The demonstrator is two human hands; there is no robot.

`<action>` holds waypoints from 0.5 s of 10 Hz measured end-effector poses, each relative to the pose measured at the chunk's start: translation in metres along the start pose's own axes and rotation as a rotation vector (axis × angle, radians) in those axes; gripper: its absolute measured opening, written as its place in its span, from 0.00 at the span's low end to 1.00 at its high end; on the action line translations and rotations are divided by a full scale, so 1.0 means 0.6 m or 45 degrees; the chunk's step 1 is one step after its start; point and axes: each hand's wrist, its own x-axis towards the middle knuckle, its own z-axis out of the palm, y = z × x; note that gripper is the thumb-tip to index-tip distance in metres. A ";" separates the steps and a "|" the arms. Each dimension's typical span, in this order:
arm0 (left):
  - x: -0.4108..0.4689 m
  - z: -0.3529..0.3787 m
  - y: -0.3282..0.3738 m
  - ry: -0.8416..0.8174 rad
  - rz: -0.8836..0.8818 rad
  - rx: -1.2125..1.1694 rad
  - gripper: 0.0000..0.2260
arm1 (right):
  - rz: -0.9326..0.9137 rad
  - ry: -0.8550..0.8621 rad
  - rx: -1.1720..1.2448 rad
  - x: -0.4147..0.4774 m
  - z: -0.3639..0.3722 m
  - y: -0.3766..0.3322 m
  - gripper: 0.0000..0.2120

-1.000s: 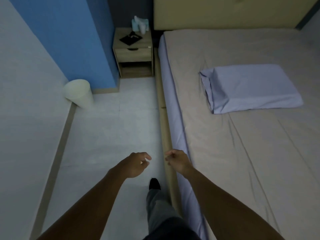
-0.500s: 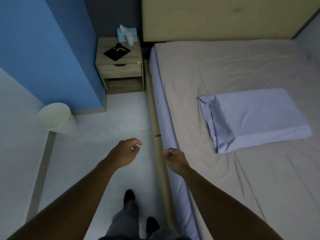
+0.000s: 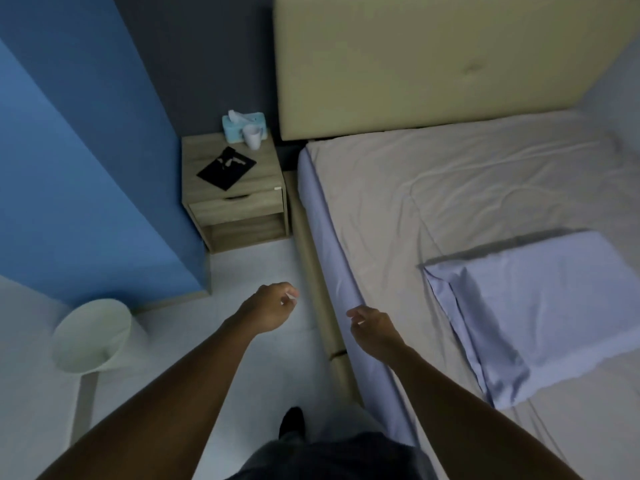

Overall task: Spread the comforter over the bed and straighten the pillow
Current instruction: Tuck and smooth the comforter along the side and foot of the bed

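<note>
Here, the rectangular lavender fabric pillow (image 3: pixel 540 306) lies crosswise on the beige-sheeted bed (image 3: pixel 381 202), flap end toward me; my left hand (image 3: pixel 268 308) and right hand (image 3: pixel 375 329) hang loosely curled, empty.

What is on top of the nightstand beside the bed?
A blue tissue box at the back, a white cup before it, and a flat black item. The closed drawer hides its contents.

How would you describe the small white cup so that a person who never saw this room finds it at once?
Left of the bed's beige headboard stands a wooden nightstand. At the back of its top, in front of the blue tissue box, stands the cup. It alone there is round and upright; the other item is a flat black sheet.
</note>
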 end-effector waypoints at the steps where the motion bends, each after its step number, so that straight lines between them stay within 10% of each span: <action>1: 0.079 -0.049 0.002 -0.028 0.023 0.012 0.11 | -0.018 -0.084 -0.087 0.076 0.000 -0.031 0.17; 5: 0.417 -0.249 0.033 -0.003 -0.039 -0.225 0.09 | 0.128 0.000 0.261 0.497 -0.063 -0.212 0.14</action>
